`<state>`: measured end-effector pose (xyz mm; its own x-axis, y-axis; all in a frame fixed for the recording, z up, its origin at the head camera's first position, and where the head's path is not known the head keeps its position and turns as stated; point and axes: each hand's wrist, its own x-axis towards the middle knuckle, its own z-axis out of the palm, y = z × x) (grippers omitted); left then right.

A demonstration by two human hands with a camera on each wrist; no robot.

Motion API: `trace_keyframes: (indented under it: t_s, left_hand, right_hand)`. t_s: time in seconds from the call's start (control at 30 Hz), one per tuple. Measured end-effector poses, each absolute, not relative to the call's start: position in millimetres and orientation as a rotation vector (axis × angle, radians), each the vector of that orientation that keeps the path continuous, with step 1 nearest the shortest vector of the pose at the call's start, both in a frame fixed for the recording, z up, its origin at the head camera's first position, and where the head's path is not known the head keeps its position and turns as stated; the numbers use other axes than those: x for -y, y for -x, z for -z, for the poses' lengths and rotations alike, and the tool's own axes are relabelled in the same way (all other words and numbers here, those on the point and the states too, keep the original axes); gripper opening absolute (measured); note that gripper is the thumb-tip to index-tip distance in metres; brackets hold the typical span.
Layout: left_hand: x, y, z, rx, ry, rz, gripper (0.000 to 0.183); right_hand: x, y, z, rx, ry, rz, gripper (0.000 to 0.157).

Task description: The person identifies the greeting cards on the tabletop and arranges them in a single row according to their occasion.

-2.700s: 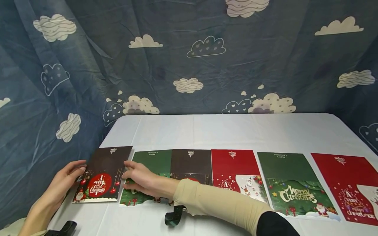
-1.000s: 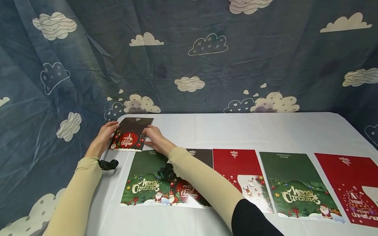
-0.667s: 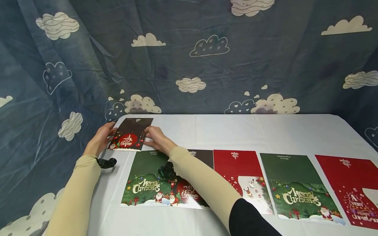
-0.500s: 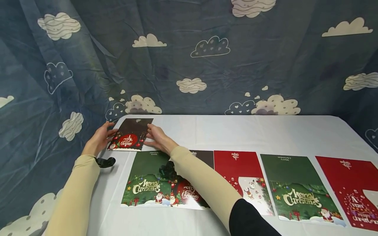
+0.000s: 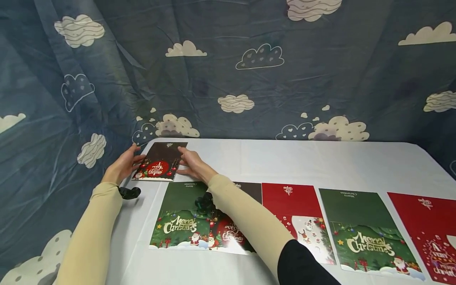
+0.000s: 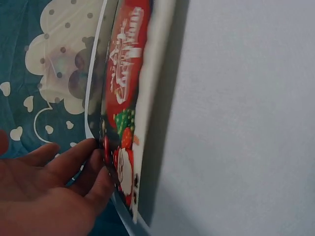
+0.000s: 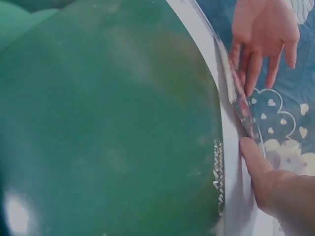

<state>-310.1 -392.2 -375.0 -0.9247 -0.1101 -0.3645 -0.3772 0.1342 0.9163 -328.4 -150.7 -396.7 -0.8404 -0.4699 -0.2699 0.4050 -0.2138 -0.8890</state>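
A dark brown Christmas card with a red bauble print lies at the table's far left corner. Its thick, layered edge in the left wrist view suggests a stack. My left hand is at its left side, and the fingertips touch that edge with the fingers loosely extended. On the opposite side my right hand has its fingers relaxed, with the thumb low and the fingertips right at the right edge. In the right wrist view, both hands flank the stack, seen edge-on.
A row of single cards lies nearer me: a green card, a brown card partly under my right sleeve, a red card, another green card and another red card. The white table meets a blue cloud-patterned curtain.
The brown stack has moved from the front left to the far left corner between both hands. Lately it has stayed nearly still while the right hand's fingers shifted slightly along its edge.
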Motion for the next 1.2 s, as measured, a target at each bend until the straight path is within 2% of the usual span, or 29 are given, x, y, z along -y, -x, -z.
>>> trace_keyframes:
  t_s: [0.33, 0.57, 1.2]
  left_hand:
    - [387, 314, 377, -2.315, 0.446, -1.728, 0.069]
    - [382, 313, 375, -2.488, 0.382, -1.592, 0.067]
    - [350, 287, 353, -2.656, 0.195, -1.607, 0.057]
  right_hand:
    - [157, 337, 409, -1.667, 0.103, 1.973, 0.056]
    - [147, 326, 396, -1.674, 0.181, 1.908, 0.067]
    - [86, 312, 349, -1.679, 0.396, 1.891, 0.06]
